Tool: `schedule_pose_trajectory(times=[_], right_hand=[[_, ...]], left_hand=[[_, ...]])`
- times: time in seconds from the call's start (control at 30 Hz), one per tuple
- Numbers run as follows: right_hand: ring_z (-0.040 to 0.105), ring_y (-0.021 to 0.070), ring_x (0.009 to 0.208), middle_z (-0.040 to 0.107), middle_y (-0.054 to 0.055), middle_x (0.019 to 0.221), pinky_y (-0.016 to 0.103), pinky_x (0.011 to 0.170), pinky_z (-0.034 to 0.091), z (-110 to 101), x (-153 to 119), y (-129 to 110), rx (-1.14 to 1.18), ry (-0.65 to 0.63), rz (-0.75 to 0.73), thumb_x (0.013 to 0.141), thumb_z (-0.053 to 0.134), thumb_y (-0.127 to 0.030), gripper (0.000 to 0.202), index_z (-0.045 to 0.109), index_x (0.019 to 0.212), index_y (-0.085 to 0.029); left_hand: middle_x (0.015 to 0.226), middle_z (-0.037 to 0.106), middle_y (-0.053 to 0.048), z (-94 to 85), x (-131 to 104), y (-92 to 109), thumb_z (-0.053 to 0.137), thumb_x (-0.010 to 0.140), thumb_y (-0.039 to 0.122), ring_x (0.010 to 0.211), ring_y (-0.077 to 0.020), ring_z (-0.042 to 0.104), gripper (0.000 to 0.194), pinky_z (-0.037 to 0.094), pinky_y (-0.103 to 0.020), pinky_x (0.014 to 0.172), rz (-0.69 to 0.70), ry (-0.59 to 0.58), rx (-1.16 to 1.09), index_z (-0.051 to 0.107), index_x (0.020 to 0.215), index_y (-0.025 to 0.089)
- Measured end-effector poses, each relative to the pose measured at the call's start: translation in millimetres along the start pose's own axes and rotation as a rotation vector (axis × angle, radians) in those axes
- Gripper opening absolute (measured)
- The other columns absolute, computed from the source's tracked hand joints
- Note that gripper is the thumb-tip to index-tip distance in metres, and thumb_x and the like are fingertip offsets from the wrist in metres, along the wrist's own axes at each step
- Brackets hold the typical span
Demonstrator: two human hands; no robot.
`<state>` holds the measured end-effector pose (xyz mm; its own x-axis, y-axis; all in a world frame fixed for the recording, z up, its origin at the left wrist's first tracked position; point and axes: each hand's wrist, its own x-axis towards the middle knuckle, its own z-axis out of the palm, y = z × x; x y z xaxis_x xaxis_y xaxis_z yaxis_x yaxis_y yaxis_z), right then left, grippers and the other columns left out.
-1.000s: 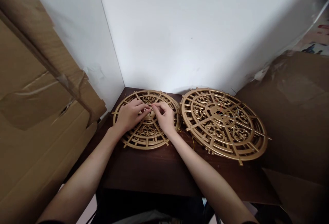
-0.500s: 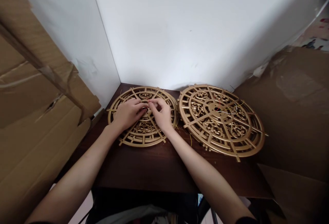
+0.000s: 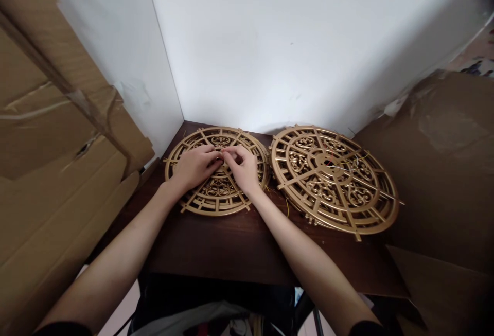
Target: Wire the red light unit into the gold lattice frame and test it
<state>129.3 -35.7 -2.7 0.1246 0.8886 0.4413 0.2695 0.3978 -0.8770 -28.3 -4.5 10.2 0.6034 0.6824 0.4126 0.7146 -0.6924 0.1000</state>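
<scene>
A stack of round gold openwork frames (image 3: pixel 217 211) with scroll ornaments lies on the dark table. Over its centre my left hand (image 3: pixel 196 165) is closed, thumb and index finger pinched together. My right hand (image 3: pixel 243 168) meets it from the other side, its thumb and index finger pinching too. The fingertips of both hands nearly touch, and a small reddish bit shows between them. What exactly they hold is too small to make out.
Beside it on the right, a second stack of gold frames (image 3: pixel 304 181) leans slightly, with yellow, red and white wires (image 3: pixel 349 161) at its hub. Cardboard (image 3: pixel 57 171) stands along the left, more cardboard (image 3: pixel 436 171) along the right. A white wall (image 3: pixel 270 42) rises behind the dark table (image 3: pixel 224 248).
The view has shifted slightly. Both hands keep their pinch over the centre of the left stack, with hardly any movement of the fingers.
</scene>
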Motion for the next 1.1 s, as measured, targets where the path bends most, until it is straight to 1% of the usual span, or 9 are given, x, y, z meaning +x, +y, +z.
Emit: schedule_pose_trajectory(times=[0.17, 0.33, 0.57, 0.67, 0.8, 0.93, 1.03, 1.1], right_hand=[[0.057, 0.0116, 0.065, 0.068, 0.001, 0.082, 0.025, 0.065, 0.048, -0.2, -0.1, -0.4, 0.006, -0.02, -0.003, 0.082, 0.061, -0.024, 0.012, 0.07, 0.086, -0.019], [0.058, 0.0126, 0.068, 0.068, 0.002, 0.082, 0.025, 0.066, 0.049, -0.3, -1.3, 0.8, -0.005, -0.025, 0.011, 0.083, 0.06, -0.026, 0.012, 0.07, 0.087, -0.019], [0.055, 0.0118, 0.064, 0.067, 0.001, 0.082, 0.025, 0.065, 0.047, -0.7, -0.9, 2.8, -0.006, -0.001, -0.004, 0.083, 0.059, -0.026, 0.013, 0.07, 0.088, -0.019], [0.055, 0.012, 0.065, 0.067, 0.002, 0.083, 0.025, 0.066, 0.047, -0.6, -0.3, 3.6, -0.013, -0.002, 0.0, 0.083, 0.058, -0.026, 0.014, 0.069, 0.088, -0.019], [0.055, 0.0121, 0.067, 0.066, 0.002, 0.085, 0.026, 0.067, 0.048, -0.6, -0.2, 4.5, -0.007, 0.01, 0.003, 0.083, 0.057, -0.025, 0.014, 0.068, 0.09, -0.019], [0.054, 0.0125, 0.065, 0.065, 0.002, 0.083, 0.026, 0.065, 0.046, -0.6, 0.4, 6.5, 0.023, 0.021, 0.001, 0.082, 0.057, -0.023, 0.015, 0.068, 0.091, -0.018], [0.052, 0.0123, 0.063, 0.063, 0.001, 0.078, 0.026, 0.062, 0.044, -0.3, 0.7, 8.0, 0.046, 0.027, 0.006, 0.082, 0.057, -0.024, 0.015, 0.068, 0.09, -0.018], [0.05, 0.0119, 0.061, 0.06, 0.0, 0.075, 0.026, 0.06, 0.043, 0.0, 0.6, 8.6, 0.069, 0.034, 0.004, 0.081, 0.058, -0.023, 0.014, 0.068, 0.089, -0.018]], left_hand=[[0.094, 0.067, -0.006, -0.5, 0.3, 1.7, 0.047, 0.092, 0.034, 0.085, -0.0202, 0.061, 0.025, 0.038, -0.029, 0.059, -0.003, -0.002, 0.012, 0.068, 0.092, 0.02], [0.091, 0.066, -0.006, 0.6, 0.5, 1.5, 0.046, 0.093, 0.035, 0.083, -0.0191, 0.06, 0.027, 0.036, -0.027, 0.057, -0.008, -0.017, 0.04, 0.068, 0.09, 0.021], [0.085, 0.064, -0.005, 0.3, 0.2, 2.7, 0.045, 0.093, 0.037, 0.079, -0.0186, 0.058, 0.029, 0.033, -0.028, 0.055, -0.005, 0.015, 0.025, 0.069, 0.089, 0.021], [0.084, 0.064, -0.005, 0.6, 0.1, 3.0, 0.044, 0.093, 0.037, 0.078, -0.0188, 0.058, 0.03, 0.032, -0.028, 0.055, -0.005, 0.029, 0.036, 0.069, 0.088, 0.021], [0.084, 0.065, -0.005, 1.2, 0.1, 3.2, 0.045, 0.093, 0.036, 0.08, -0.0197, 0.058, 0.03, 0.034, -0.029, 0.057, -0.016, 0.042, 0.035, 0.069, 0.087, 0.02], [0.089, 0.066, -0.006, -0.9, 0.7, 4.5, 0.047, 0.092, 0.033, 0.083, -0.0202, 0.059, 0.026, 0.039, -0.029, 0.062, -0.08, 0.097, -0.02, 0.068, 0.09, 0.019], [0.086, 0.066, -0.006, -4.3, 1.8, 6.3, 0.048, 0.091, 0.032, 0.079, -0.0192, 0.059, 0.024, 0.04, -0.029, 0.062, -0.123, 0.138, -0.073, 0.067, 0.088, 0.018], [0.086, 0.065, -0.006, -6.1, 2.6, 7.4, 0.048, 0.091, 0.03, 0.078, -0.0184, 0.058, 0.022, 0.042, -0.029, 0.064, -0.129, 0.201, -0.121, 0.066, 0.088, 0.018]])
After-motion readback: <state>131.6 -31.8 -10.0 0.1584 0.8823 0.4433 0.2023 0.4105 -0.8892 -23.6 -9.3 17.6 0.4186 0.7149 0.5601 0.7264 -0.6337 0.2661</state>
